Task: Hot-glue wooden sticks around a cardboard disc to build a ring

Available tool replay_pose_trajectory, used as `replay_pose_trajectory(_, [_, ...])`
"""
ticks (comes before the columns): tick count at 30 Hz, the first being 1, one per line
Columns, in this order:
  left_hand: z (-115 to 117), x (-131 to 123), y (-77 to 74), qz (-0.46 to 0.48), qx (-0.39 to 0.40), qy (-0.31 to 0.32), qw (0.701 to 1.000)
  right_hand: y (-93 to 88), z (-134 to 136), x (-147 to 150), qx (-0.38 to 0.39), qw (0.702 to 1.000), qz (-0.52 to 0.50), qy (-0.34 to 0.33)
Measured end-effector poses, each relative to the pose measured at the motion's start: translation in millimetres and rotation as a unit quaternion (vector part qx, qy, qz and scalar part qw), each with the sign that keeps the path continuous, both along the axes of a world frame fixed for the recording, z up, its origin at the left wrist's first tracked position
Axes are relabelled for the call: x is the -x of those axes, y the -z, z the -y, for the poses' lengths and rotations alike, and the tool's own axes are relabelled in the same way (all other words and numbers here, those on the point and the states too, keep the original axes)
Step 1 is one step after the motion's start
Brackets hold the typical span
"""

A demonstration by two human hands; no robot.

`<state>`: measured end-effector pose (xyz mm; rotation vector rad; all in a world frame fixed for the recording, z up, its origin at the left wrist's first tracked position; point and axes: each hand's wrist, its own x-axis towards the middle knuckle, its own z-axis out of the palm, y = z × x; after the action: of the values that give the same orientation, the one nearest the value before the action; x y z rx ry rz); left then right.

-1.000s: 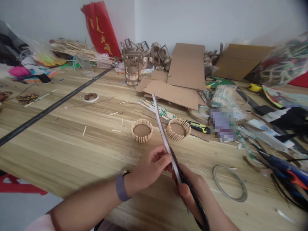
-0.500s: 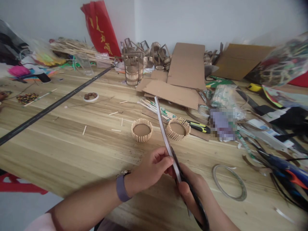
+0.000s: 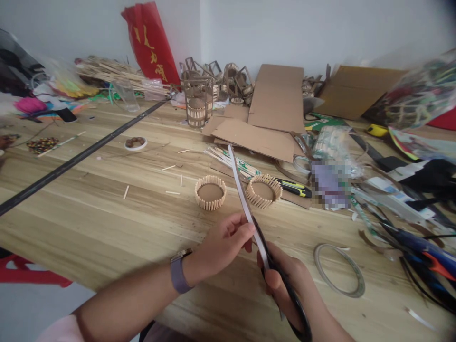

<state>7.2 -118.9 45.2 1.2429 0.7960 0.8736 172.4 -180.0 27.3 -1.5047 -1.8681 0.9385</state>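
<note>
Between the thumb and fingers of my left hand (image 3: 221,244) is a narrow white strip (image 3: 238,183), which runs up and away over the table. My right hand (image 3: 297,280) is closed around black-handled scissors (image 3: 302,316); their blades lie along the lower part of the strip, partly hidden by it and by my fingers. Just beyond the hands stand two small round baskets, each a ring of short wooden sticks around a brown base: one basket (image 3: 210,203) left of the strip, the other basket (image 3: 261,202) right of it, tilted-looking sticks on its wall.
A roll of tape or strip (image 3: 318,266) lies right of my hands. Cardboard sheets (image 3: 256,137), a yellow-black cutter (image 3: 295,187) and a blue glue gun (image 3: 416,244) lie farther out. Loose short sticks (image 3: 173,193) are scattered at left; a black bar (image 3: 85,145) crosses the table.
My left hand has shifted slightly left and down along with the strip. The scissors stay in my right hand, almost unmoved.
</note>
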Motion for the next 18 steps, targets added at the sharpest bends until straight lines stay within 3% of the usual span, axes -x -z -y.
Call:
replay_pose_trajectory(4, [-5.6, 3.3, 1.5, -0.011, -0.038, -0.066, 0.997, 1.2, 0.2, 0.1, 0.007, 1.0, 0.0, -0.013])
replay_pose_trajectory(8, [-6.9, 4.2, 6.1, -0.012, -0.047, -0.084, 0.995, 2.5, -0.8, 0.2, 0.013, 1.0, -0.001, -0.023])
replay_pose_trajectory(18, [0.7, 2.0, 4.9, -0.063, -0.063, -0.045, 0.995, -3.6, -2.0, 0.5, -0.019, 0.999, 0.003, -0.037])
